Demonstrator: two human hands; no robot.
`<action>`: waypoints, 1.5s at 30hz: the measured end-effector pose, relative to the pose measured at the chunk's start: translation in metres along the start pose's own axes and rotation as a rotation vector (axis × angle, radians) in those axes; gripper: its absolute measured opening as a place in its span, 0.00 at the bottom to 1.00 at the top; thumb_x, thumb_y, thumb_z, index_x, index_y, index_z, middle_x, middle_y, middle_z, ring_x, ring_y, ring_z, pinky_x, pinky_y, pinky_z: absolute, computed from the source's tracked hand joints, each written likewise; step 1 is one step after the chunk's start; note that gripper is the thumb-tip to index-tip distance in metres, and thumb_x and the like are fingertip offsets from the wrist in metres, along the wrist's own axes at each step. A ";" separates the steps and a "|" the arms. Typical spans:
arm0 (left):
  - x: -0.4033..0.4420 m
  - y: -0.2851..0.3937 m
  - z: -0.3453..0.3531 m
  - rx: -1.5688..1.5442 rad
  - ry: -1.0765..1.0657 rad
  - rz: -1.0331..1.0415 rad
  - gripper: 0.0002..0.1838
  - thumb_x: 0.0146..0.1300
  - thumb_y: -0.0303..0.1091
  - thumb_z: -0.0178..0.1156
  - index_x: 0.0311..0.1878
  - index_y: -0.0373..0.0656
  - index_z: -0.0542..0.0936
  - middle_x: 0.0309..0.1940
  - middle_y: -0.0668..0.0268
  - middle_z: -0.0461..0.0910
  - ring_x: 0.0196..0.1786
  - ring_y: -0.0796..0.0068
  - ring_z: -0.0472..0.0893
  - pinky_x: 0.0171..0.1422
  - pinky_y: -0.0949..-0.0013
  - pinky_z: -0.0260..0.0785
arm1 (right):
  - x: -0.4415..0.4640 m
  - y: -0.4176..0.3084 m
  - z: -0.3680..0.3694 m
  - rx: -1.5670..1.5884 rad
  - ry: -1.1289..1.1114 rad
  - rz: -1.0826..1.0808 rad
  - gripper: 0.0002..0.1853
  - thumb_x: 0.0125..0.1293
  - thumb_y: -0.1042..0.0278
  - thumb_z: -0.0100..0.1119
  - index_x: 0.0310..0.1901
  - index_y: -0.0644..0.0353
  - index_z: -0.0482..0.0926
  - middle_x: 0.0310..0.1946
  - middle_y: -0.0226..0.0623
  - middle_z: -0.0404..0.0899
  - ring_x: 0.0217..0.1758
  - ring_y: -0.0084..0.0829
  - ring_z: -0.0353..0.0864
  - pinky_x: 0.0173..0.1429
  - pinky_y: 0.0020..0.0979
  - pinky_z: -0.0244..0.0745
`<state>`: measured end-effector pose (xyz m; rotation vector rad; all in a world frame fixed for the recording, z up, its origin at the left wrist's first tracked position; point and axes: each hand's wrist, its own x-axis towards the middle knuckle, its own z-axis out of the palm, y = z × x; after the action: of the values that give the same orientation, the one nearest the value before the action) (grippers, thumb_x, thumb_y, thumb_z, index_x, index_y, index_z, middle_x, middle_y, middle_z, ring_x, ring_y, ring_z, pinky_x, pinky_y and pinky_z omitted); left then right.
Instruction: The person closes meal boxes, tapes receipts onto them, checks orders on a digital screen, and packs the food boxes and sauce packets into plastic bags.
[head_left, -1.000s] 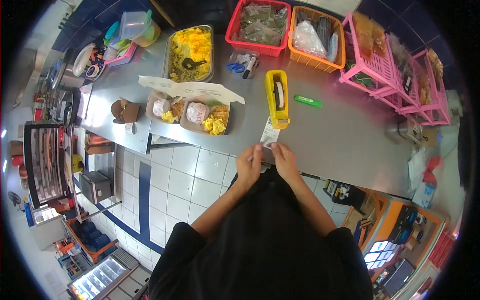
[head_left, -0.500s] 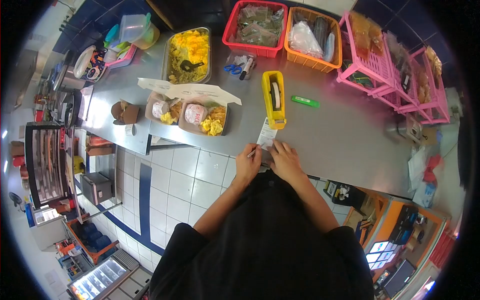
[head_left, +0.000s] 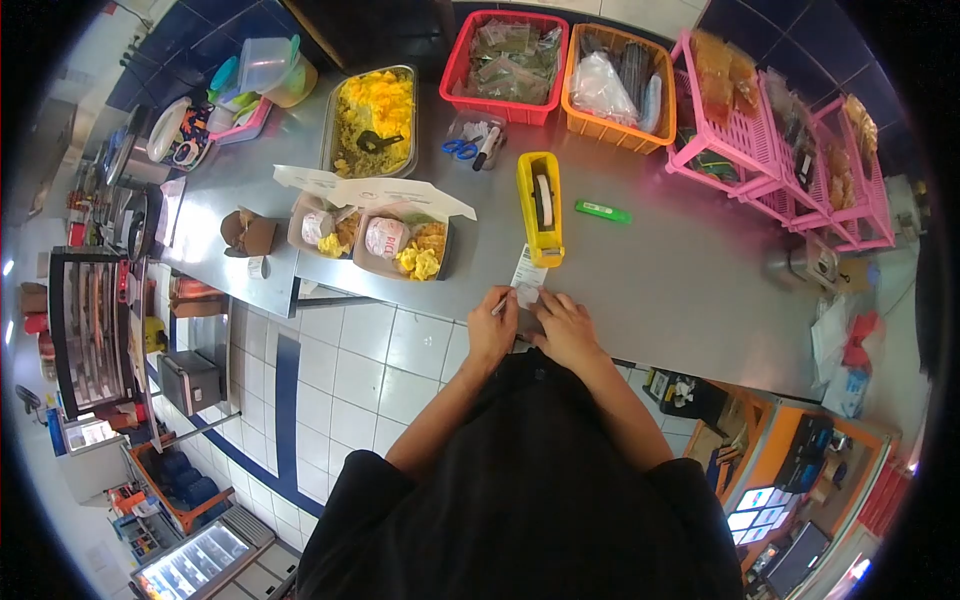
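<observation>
At the counter's front edge my left hand (head_left: pixel 490 328) is closed around a pen (head_left: pixel 502 303), its tip close to a white printed receipt (head_left: pixel 529 272). My right hand (head_left: pixel 566 326) is beside it, fingers bent and pressing on the receipt's lower right edge. Just beyond the receipt sits a yellow tape dispenser (head_left: pixel 546 245) with a roll of tape in it, touching or overlapping the paper's top. A green highlighter or cutter (head_left: pixel 603 211) lies to the right of the dispenser.
Two open food boxes (head_left: pixel 402 270) and a small brown box (head_left: pixel 250 238) are on the left. Behind them are a tray of yellow food (head_left: pixel 345 165), scissors (head_left: pixel 461 149), a marker (head_left: pixel 487 148), a red basket (head_left: pixel 500 103), an orange basket (head_left: pixel 615 132) and pink racks (head_left: pixel 735 180).
The view has shifted slightly, so the counter things appear a little lower and to the left. Both hands stay at the receipt, the pen still in my left.
</observation>
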<state>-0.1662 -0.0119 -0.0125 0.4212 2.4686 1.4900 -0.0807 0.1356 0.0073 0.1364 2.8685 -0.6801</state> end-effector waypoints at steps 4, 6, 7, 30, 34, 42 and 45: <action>0.005 0.000 0.000 0.097 0.007 0.133 0.06 0.70 0.32 0.61 0.44 0.40 0.81 0.30 0.50 0.85 0.34 0.45 0.85 0.37 0.55 0.76 | 0.000 -0.001 -0.002 0.006 -0.008 0.009 0.31 0.61 0.51 0.70 0.65 0.55 0.79 0.74 0.38 0.68 0.74 0.39 0.66 0.69 0.50 0.69; 0.008 0.007 -0.003 0.185 -0.028 0.121 0.06 0.70 0.32 0.61 0.44 0.41 0.80 0.31 0.50 0.85 0.35 0.43 0.85 0.38 0.52 0.76 | 0.000 0.001 0.000 0.000 -0.015 0.006 0.31 0.61 0.51 0.70 0.64 0.55 0.79 0.74 0.38 0.68 0.74 0.40 0.66 0.69 0.50 0.69; 0.013 0.011 -0.005 0.272 -0.062 0.107 0.06 0.69 0.33 0.61 0.45 0.41 0.80 0.32 0.49 0.85 0.37 0.40 0.84 0.39 0.50 0.76 | 0.001 0.002 0.000 -0.006 -0.022 0.002 0.31 0.62 0.51 0.69 0.64 0.55 0.79 0.73 0.38 0.69 0.73 0.41 0.67 0.69 0.50 0.69; 0.057 -0.012 -0.223 0.015 0.183 -0.074 0.10 0.71 0.31 0.61 0.51 0.39 0.83 0.27 0.62 0.84 0.28 0.74 0.81 0.34 0.69 0.73 | 0.156 -0.116 0.065 0.594 0.423 0.490 0.29 0.62 0.56 0.70 0.56 0.63 0.66 0.33 0.47 0.82 0.37 0.41 0.85 0.43 0.41 0.78; 0.086 -0.040 -0.241 -0.251 0.127 0.008 0.10 0.72 0.28 0.59 0.52 0.34 0.81 0.31 0.71 0.81 0.30 0.87 0.72 0.34 0.79 0.66 | 0.120 -0.131 0.028 0.645 0.343 0.705 0.31 0.61 0.58 0.68 0.60 0.62 0.65 0.45 0.55 0.81 0.44 0.56 0.84 0.52 0.49 0.76; 0.189 0.015 -0.214 0.127 -0.090 0.623 0.24 0.63 0.22 0.62 0.64 0.37 0.77 0.56 0.44 0.81 0.57 0.45 0.81 0.64 0.53 0.72 | 0.113 -0.133 -0.055 0.033 0.942 0.323 0.41 0.56 0.74 0.69 0.73 0.58 0.64 0.69 0.56 0.67 0.70 0.53 0.70 0.72 0.45 0.67; 0.187 0.018 -0.220 0.165 -0.419 0.470 0.27 0.64 0.24 0.63 0.68 0.38 0.74 0.57 0.43 0.80 0.58 0.46 0.82 0.63 0.54 0.73 | 0.116 -0.142 -0.090 0.620 0.440 0.576 0.37 0.60 0.77 0.64 0.73 0.52 0.67 0.71 0.58 0.64 0.71 0.56 0.69 0.73 0.44 0.67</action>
<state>-0.4125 -0.1186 0.0957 1.2750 2.2444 1.1756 -0.2272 0.0550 0.1245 1.2701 2.6284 -1.5025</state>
